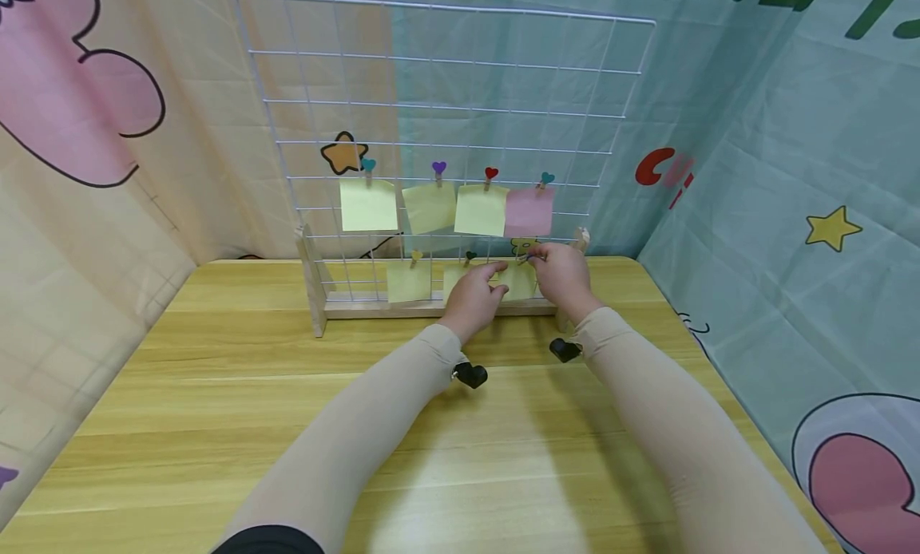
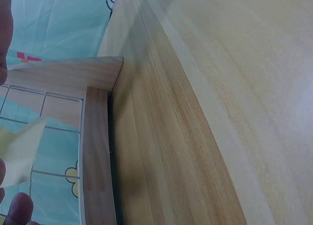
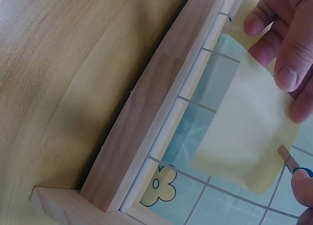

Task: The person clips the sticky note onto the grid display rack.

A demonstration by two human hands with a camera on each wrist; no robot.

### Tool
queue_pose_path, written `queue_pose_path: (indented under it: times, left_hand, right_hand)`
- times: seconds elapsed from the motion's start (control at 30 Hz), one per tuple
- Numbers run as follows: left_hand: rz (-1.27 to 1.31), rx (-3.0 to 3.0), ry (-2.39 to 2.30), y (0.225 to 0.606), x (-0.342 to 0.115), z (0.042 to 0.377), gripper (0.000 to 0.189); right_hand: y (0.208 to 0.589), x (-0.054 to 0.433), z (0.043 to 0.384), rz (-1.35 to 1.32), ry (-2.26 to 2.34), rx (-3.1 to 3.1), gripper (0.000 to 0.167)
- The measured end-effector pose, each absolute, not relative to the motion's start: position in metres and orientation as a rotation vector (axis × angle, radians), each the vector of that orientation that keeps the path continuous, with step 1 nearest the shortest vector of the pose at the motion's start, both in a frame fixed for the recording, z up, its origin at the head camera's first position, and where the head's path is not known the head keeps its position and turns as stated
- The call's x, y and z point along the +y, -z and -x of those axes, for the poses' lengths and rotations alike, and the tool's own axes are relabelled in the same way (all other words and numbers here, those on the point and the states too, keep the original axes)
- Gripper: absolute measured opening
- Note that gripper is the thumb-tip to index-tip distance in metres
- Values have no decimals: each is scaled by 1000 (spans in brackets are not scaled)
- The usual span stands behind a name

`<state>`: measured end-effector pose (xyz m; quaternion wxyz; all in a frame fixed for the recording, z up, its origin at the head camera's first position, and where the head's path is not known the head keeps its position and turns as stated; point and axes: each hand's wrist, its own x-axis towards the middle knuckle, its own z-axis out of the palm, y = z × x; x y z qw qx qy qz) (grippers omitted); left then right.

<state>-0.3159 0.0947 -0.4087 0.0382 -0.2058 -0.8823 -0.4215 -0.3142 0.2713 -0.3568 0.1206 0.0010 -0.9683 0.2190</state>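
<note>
My left hand [image 1: 473,298] pinches the edge of a pale yellow sticky note [image 3: 244,132] between thumb and fingers, low on the white wire grid [image 1: 431,6]. At the note's other end my right hand [image 1: 564,275] pinches a small wooden clothespin [image 3: 287,158] with a blue top. The peg's tip lies at the note's edge; whether it clamps the wire cannot be told. To the left in the head view, another yellow note [image 1: 409,282] hangs from a peg, and one more is partly behind my left hand.
Above hang several yellow notes [image 1: 368,204] and a pink note [image 1: 529,211], pegged with heart-topped clothespins. The grid stands in a wooden base [image 1: 374,310] at the back of the wood-grain table [image 1: 287,426]. Printed curtains [image 1: 776,243] surround it.
</note>
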Motion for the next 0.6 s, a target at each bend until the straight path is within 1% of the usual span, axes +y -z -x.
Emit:
queue_pose_path:
  times: [0.3,0.6]
  left_hand:
    - [637,-2721,1292,408,94,314,47]
    - [662,-2742,1227,404,94,313,46]
  right_hand:
    - [351,274,313,-68,-618,-2812,27]
    - [350,274,313,-70,-576,-2839,28]
